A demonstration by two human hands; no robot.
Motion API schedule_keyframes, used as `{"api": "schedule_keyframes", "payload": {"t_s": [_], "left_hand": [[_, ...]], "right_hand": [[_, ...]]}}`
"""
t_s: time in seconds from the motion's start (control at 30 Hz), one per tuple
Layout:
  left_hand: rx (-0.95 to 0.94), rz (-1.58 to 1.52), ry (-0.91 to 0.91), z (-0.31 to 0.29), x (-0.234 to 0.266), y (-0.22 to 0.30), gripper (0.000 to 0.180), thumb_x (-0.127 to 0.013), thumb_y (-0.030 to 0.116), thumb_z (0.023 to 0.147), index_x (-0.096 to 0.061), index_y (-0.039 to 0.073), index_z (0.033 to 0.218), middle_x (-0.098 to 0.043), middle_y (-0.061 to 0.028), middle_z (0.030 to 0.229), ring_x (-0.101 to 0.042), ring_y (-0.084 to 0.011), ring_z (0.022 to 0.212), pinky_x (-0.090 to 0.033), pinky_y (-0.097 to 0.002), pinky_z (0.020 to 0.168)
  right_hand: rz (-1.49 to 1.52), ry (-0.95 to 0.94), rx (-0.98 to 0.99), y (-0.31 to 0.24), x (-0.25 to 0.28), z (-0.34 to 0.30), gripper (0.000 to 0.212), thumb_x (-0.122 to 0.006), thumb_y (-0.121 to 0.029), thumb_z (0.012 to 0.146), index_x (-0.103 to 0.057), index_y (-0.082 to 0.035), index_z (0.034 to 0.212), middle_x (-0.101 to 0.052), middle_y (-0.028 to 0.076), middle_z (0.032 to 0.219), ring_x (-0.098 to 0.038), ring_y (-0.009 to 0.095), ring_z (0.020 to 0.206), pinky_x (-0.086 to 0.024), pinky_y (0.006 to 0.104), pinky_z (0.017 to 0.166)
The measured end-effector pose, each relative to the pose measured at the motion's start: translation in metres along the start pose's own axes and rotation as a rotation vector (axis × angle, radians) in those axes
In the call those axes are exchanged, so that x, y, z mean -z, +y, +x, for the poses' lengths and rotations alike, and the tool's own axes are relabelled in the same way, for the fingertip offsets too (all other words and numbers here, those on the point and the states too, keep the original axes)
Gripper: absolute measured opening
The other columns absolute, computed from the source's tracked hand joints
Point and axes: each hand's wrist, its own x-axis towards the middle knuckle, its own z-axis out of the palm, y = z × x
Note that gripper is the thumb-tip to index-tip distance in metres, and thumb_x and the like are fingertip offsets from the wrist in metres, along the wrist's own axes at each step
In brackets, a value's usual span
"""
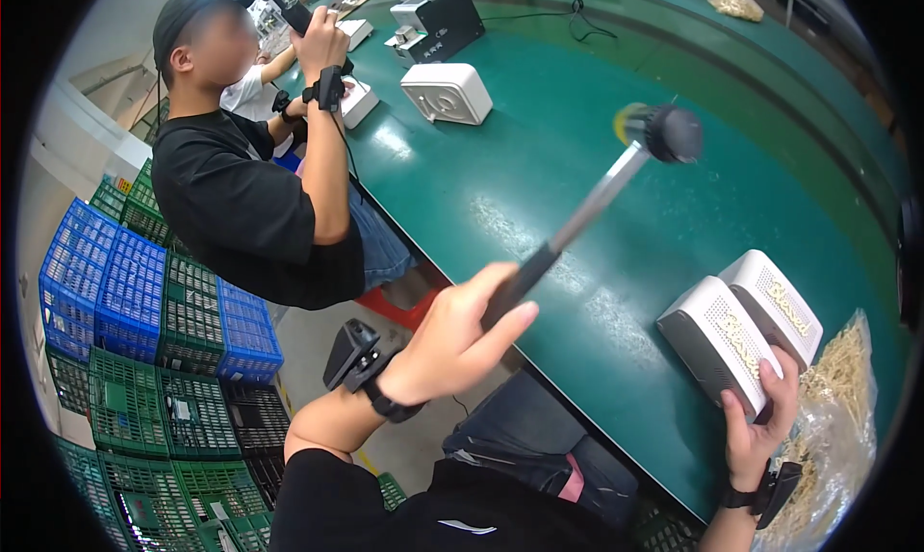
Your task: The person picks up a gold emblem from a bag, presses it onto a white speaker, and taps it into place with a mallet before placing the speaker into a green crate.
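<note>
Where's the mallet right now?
In the head view, the mallet slants up and rightward from the left hand near the centre, seen against the green table, up and left of two white boxes.

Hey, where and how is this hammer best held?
Probably by the dark handle, coming from the near, lower-left side, where the left hand has its grip. The hammer slants up and away to the right, so its handle end points back toward the person, with the bulky black head at the far end. The slim, straight handle suits fingers wrapped around it.
</note>
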Motion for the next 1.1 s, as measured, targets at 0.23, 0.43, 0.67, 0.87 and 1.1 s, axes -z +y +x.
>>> {"api": "schedule_keyframes", "payload": {"t_s": [0.23, 0.43, 0.67, 0.87, 1.1], "left_hand": [[-0.367, 0.313, -0.101, 0.019, -0.022, -0.016, 0.036, -0.066, 0.019, 0.087, -0.058, -0.002, 0.115, -0.058, -0.0176, 0.108, -0.056, -0.0315, 0.101, -0.044, -0.0389, 0.091], [-0.363, 0.394, -0.066, 0.056, 0.002, -0.014, 0.041, -0.068, 0.018, 0.085, -0.057, -0.001, 0.12, -0.054, -0.0193, 0.119, -0.056, -0.0347, 0.108, -0.043, -0.0399, 0.095], [-1.058, 0.195, -0.07, 0.111, -0.081, 0.055, 0.075, -0.08, 0.027, 0.07, -0.046, -0.004, 0.129, -0.048, -0.0254, 0.125, -0.047, -0.0401, 0.117, -0.044, -0.0463, 0.094], [-0.766, 0.153, -0.495, 0.143, -0.145, 0.062, 0.068, -0.083, 0.023, 0.068, -0.049, 0.0, 0.122, -0.056, -0.0202, 0.108, -0.057, -0.0378, 0.105, -0.049, -0.0425, 0.086], [-0.893, 0.193, -0.58, 0.146, -0.08, 0.034, 0.05, -0.081, 0.014, 0.068, -0.056, 0.004, 0.111, -0.059, -0.0127, 0.104, -0.059, -0.0335, 0.099, -0.05, -0.039, 0.081]], "right_hand": [[0.023, -0.056, -0.024, -0.011, 0.014, 0.011, 0.047, -0.076, -0.003, 0.069, -0.055, -0.008, 0.11, -0.058, 0.022, 0.112, -0.059, 0.034, 0.099, -0.045, 0.041, 0.088], [0.039, -0.337, -0.088, -0.015, 0.07, 0.023, 0.047, -0.077, -0.007, 0.068, -0.055, -0.007, 0.11, -0.058, 0.021, 0.114, -0.059, 0.032, 0.101, -0.045, 0.0394, 0.089], [-0.467, -0.221, -0.253, -0.002, 0.135, 0.001, 0.047, -0.068, -0.015, 0.081, -0.054, -0.001, 0.123, -0.056, 0.012, 0.116, -0.054, 0.023, 0.108, -0.041, 0.031, 0.092], [-0.492, -0.072, -0.638, -0.026, 0.13, 0.003, 0.049, -0.063, -0.017, 0.085, -0.051, 0.0, 0.13, -0.055, 0.013, 0.118, -0.054, 0.022, 0.108, -0.043, 0.0318, 0.089], [-0.454, -0.037, -0.479, -0.077, 0.043, -0.001, 0.067, -0.067, -0.02, 0.077, -0.045, -0.005, 0.138, -0.052, 0.021, 0.122, -0.054, 0.031, 0.111, -0.043, 0.0368, 0.093]]}}
